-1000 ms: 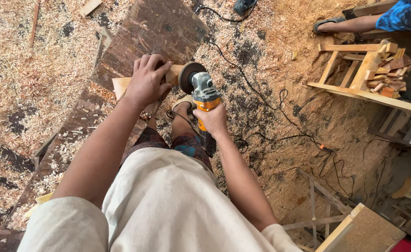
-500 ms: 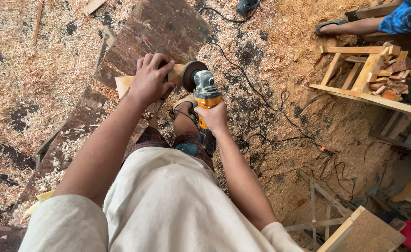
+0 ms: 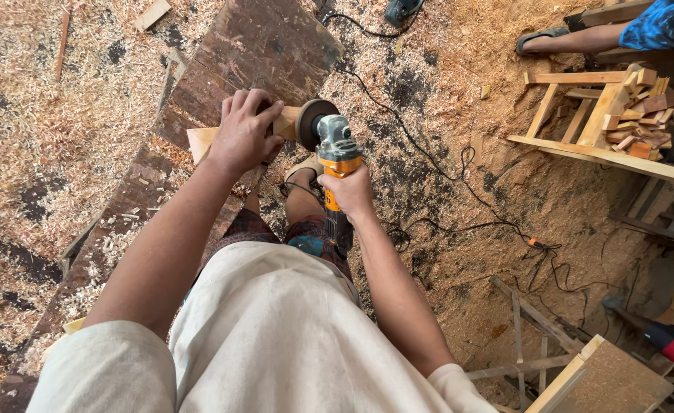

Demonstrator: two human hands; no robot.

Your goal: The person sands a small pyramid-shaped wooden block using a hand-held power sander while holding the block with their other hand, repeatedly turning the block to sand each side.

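Nearest the camera, a pale shirt (image 3: 276, 344) and patterned shorts (image 3: 306, 233) are seen, with both bare forearms stretched forward. The right hand (image 3: 348, 191) is closed around the orange body of an angle grinder (image 3: 335, 164), whose dark rear handle runs back toward the shorts. The grinder's grey gear head points away from the person, and its round disc (image 3: 311, 122) is set against the end of a pale wooden piece (image 3: 213, 136). The left hand (image 3: 243, 131) is laid over that wooden piece, fingers curled down on it, so its grip is closed on the wood and most of the piece is hidden. The wood is pressed onto a long, dark, worn plank (image 3: 253, 53), the surface that runs diagonally from lower left to upper middle and is strewn with shavings. A sandalled foot (image 3: 302, 164) shows just below the grinder.

A black power cable (image 3: 459, 222) is trailed over the sawdust-covered floor (image 3: 46, 153) to the right. Farther off on the right, a wooden frame (image 3: 581, 149) loaded with small offcut blocks (image 3: 643, 115) is seen, and beyond it another person's foot in a sandal (image 3: 539, 38) beside a blue garment (image 3: 658, 23).
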